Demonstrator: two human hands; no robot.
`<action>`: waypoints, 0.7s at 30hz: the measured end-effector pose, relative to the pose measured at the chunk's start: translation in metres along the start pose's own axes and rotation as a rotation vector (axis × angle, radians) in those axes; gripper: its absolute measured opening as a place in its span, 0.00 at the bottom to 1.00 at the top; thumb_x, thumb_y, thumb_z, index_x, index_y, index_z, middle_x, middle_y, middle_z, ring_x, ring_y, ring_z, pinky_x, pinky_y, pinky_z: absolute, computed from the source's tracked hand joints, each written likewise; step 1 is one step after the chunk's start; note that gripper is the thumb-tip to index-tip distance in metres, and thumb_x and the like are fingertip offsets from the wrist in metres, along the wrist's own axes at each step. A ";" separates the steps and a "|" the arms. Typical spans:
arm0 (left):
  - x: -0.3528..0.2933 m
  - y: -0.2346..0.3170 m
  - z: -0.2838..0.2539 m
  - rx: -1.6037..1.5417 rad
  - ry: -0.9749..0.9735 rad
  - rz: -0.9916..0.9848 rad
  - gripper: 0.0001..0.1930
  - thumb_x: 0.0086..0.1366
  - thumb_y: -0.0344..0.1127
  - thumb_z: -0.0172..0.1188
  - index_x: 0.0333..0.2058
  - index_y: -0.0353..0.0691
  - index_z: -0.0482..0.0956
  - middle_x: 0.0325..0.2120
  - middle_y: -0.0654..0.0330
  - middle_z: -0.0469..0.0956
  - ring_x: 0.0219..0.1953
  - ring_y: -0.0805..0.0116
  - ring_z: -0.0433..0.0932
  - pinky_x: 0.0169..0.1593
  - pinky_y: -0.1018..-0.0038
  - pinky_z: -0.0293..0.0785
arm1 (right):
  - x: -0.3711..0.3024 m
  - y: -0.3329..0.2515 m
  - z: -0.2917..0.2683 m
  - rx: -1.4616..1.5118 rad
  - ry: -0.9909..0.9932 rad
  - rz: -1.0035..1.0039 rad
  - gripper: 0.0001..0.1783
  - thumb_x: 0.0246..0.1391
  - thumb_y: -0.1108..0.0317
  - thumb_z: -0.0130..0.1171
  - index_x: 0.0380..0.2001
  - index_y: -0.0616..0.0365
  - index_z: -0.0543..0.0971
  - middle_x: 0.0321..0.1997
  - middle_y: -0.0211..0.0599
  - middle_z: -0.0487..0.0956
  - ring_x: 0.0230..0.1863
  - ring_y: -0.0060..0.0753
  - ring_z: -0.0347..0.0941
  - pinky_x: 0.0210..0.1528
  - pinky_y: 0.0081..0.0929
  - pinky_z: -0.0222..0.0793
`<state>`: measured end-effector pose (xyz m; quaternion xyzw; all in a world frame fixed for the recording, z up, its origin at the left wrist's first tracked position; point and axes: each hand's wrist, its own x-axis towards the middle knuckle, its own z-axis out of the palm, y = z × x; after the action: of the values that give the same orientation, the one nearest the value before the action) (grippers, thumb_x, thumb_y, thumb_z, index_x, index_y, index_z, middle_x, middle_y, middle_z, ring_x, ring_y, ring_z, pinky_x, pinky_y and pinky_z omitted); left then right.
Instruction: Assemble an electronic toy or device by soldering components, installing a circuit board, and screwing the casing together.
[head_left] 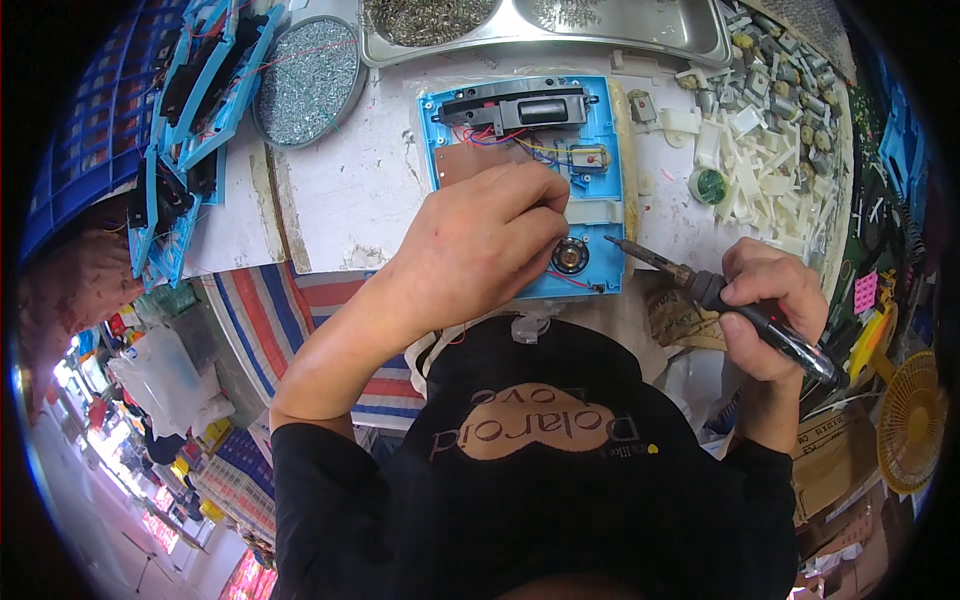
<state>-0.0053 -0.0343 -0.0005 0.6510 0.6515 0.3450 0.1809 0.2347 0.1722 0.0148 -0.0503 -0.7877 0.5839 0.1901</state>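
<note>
A light blue plastic housing (608, 215) lies on the worktable in front of me. Inside it are a black module (520, 108), a brown circuit board (465, 165), a small motor (590, 157), a white plastic strip (595, 211), a round speaker (571, 256) and thin coloured wires. My left hand (495, 235) rests over the housing's middle with its fingers curled closed; whatever they pinch is hidden. In my right hand (770, 305) is a black electric screwdriver (708, 288). Its long bit points left, the tip over the housing's right edge, beside the speaker.
Several similar blue housings (205, 110) are stacked at the left. A round tray of screws (308, 85) and a metal tray (545, 42) of small parts stand at the back. White plastic pieces and motors (765, 150) pile up at the right, near a green-topped roll (708, 186). A yellow fan (910, 420) stands lower right.
</note>
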 end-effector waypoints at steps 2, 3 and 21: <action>-0.001 0.000 -0.001 -0.010 -0.007 -0.004 0.13 0.50 0.21 0.70 0.36 0.39 0.83 0.39 0.58 0.78 0.39 0.57 0.81 0.40 0.67 0.79 | 0.000 0.000 0.000 0.000 0.003 -0.002 0.12 0.46 0.70 0.70 0.35 0.60 0.81 0.22 0.34 0.72 0.22 0.32 0.69 0.27 0.27 0.62; -0.001 0.001 -0.001 -0.029 0.005 -0.017 0.13 0.50 0.21 0.70 0.36 0.39 0.84 0.39 0.58 0.78 0.39 0.57 0.81 0.40 0.68 0.79 | 0.000 0.000 0.001 0.000 0.003 -0.008 0.12 0.46 0.70 0.70 0.35 0.60 0.81 0.22 0.34 0.72 0.22 0.32 0.69 0.27 0.27 0.62; -0.001 0.008 0.005 0.049 0.011 -0.037 0.14 0.47 0.23 0.72 0.35 0.41 0.84 0.39 0.58 0.79 0.39 0.57 0.81 0.39 0.66 0.79 | 0.008 0.001 0.014 -0.052 -0.079 -0.015 0.11 0.44 0.72 0.70 0.34 0.58 0.81 0.20 0.33 0.73 0.20 0.33 0.68 0.24 0.29 0.61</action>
<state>0.0041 -0.0346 0.0019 0.6413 0.6726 0.3290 0.1675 0.2223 0.1628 0.0119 -0.0260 -0.8100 0.5631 0.1618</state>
